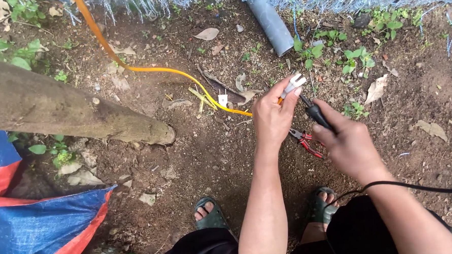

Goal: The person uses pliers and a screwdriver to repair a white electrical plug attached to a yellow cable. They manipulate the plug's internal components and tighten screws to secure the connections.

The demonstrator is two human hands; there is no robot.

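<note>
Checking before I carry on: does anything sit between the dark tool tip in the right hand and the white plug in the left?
Nothing visible does. The left hand pinches the white plug, and the dark tool in the right hand points straight at it.

Left hand [271,117] pinches a white plug [292,84] at the end of an orange cable [147,69]. Right hand [346,142] grips a black-handled tool [315,113], tip touching the plug. Red pliers [305,141] lie on soil below; grey pipe [272,21] beyond

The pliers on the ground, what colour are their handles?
Red, with black trim; the pliers show only in the head view, lying between the two hands.
</note>
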